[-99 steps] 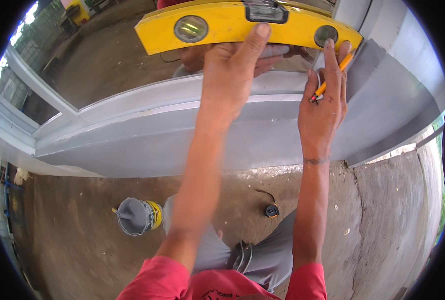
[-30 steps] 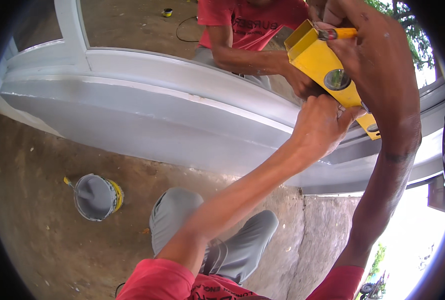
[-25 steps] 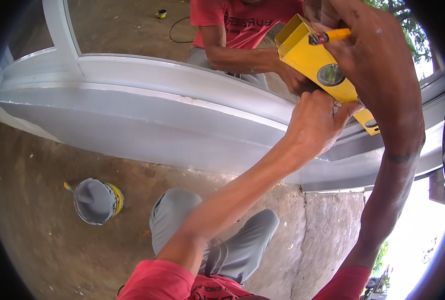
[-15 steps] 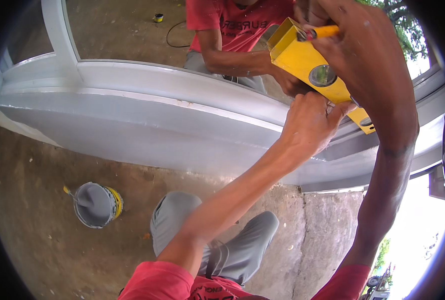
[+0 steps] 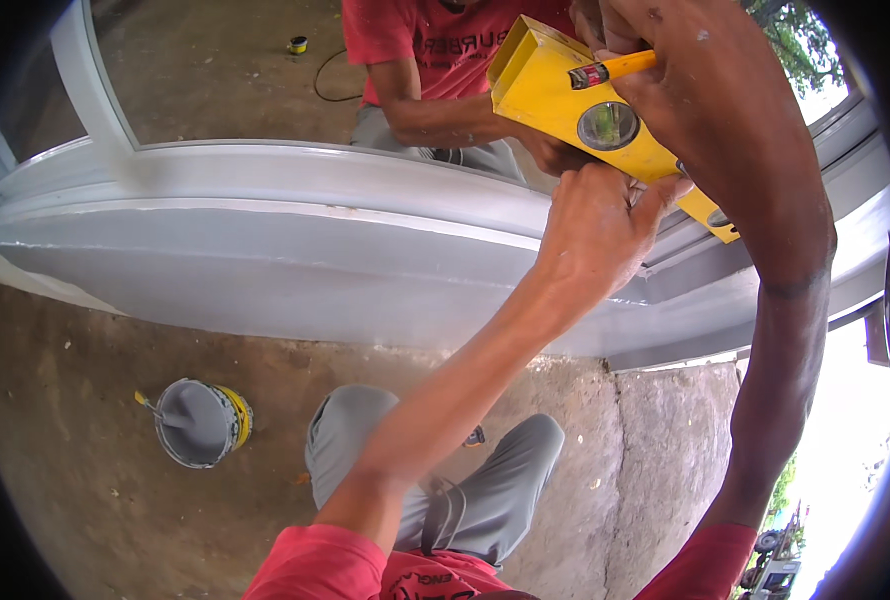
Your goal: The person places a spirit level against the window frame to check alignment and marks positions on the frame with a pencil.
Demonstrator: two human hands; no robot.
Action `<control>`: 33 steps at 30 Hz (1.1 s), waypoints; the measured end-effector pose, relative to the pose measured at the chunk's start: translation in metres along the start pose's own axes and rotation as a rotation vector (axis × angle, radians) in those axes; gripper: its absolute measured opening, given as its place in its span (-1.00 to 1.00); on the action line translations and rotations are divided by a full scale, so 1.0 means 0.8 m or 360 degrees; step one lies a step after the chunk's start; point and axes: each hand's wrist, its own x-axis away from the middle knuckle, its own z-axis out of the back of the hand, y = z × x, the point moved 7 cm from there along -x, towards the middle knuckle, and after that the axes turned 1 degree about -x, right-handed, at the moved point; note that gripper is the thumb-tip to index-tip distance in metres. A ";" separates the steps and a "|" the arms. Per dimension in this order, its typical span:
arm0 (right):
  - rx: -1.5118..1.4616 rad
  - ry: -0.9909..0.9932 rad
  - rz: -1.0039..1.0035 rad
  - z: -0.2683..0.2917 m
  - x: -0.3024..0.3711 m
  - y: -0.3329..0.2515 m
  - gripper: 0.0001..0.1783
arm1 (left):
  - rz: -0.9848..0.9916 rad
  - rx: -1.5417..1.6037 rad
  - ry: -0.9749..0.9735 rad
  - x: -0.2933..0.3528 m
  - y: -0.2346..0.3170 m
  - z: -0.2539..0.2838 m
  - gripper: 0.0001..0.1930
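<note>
Left hand (image 5: pixel 597 235) pinches the level (image 5: pixel 545 100); right hand (image 5: pixel 710 85) grips the pencil (image 5: pixel 627 66) above those fingers. Slackened left fingers could let the level tilt

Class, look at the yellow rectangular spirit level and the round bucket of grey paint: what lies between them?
In the head view, from spirit level to bucket: reflective glass, white window frame, grey painted sill, then brown concrete floor.
</note>
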 end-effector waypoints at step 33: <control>-0.0708 0.0107 -0.1460 -0.077 0.219 0.126 -0.44 | -0.0163 0.0417 0.0048 -0.006 -0.017 -0.019 -0.62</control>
